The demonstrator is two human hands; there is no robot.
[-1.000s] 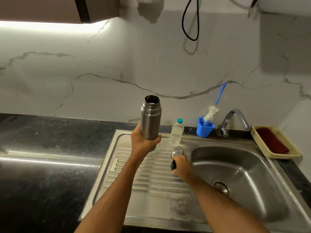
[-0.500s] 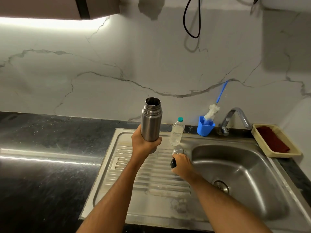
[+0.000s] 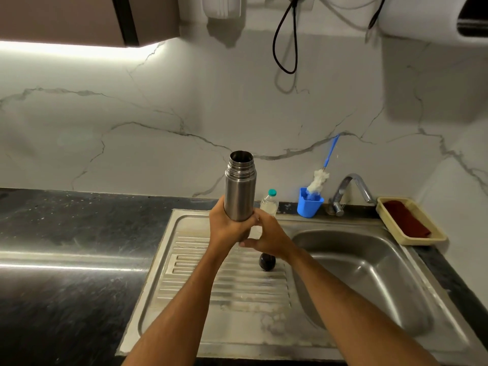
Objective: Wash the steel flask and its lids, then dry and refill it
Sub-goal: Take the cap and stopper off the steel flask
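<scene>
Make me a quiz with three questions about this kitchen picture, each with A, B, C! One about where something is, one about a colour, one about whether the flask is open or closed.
1. Where is the bottle brush?
A. In the blue cup beside the tap
B. In the sink bowl
C. In the yellow tray

2. What colour is the cap of the plastic bottle?
A. Red
B. Teal
C. Black

3. What state is the steel flask in?
A. Lying closed on the drainboard
B. Upside down in the sink
C. Upright, mouth open, no lid

Answers:
1. A: the brush head sits in the blue cup, left of the tap.
2. B: the small cap on top is teal.
3. C: the left hand grips the flask's base, the right hand touches it, and its threaded mouth is bare.
</scene>
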